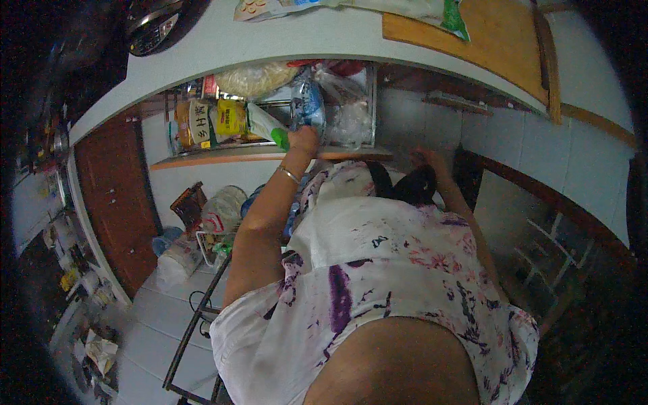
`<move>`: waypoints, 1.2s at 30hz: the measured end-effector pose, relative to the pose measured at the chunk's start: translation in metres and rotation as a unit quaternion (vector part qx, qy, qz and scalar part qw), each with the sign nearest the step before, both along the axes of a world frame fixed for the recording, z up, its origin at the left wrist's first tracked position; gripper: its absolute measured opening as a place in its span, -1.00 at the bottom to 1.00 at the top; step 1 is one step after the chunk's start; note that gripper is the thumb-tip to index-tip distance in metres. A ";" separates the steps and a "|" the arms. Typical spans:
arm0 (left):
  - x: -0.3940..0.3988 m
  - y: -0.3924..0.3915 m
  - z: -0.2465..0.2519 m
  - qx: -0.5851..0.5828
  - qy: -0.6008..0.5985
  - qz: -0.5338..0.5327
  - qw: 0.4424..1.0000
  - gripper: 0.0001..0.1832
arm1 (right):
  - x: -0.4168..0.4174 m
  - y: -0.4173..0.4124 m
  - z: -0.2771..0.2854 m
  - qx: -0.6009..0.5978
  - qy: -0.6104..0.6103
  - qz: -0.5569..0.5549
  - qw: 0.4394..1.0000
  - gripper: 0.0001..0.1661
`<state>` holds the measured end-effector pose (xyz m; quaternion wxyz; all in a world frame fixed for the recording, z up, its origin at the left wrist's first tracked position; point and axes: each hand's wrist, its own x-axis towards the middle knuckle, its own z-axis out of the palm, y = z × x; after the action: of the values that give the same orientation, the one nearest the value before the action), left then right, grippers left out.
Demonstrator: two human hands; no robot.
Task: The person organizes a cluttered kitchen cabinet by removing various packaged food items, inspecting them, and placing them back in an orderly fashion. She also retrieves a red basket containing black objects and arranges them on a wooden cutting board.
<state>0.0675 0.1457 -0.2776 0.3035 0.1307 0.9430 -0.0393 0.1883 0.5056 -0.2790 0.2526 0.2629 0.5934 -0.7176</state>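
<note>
My left hand (305, 139), with a bracelet on its wrist, is closed at the green end of a slim green-and-white plastic bag (267, 124), over the front edge of an open pull-out drawer (273, 154). A clear and blue plastic bag (309, 104) lies just beyond the hand. Left of it in the drawer stand a yellow food packet (231, 117) and a pale packet with writing (200, 121). My right hand (428, 158) is beside the drawer's right end, near black straps (405, 183); its fingers are blurred and dim.
A white countertop (202, 48) overhangs the drawer and carries a wooden board (466, 55), a plastic food bag (354, 6) and a dark appliance (152, 30). At lower left are a brown basket (189, 205), clear containers and a dark metal frame (195, 324) on the tiled floor.
</note>
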 end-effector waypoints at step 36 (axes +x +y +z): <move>-0.011 0.042 -0.049 0.014 -0.105 -0.172 0.979 -0.77 | 0.085 0.040 -0.082 0.224 0.029 0.026 0.974 -0.75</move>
<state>0.0561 0.1874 -0.3270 0.3879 0.2985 0.8697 -0.0636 0.2730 0.5458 -0.3611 0.1887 0.2759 0.7528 -0.5671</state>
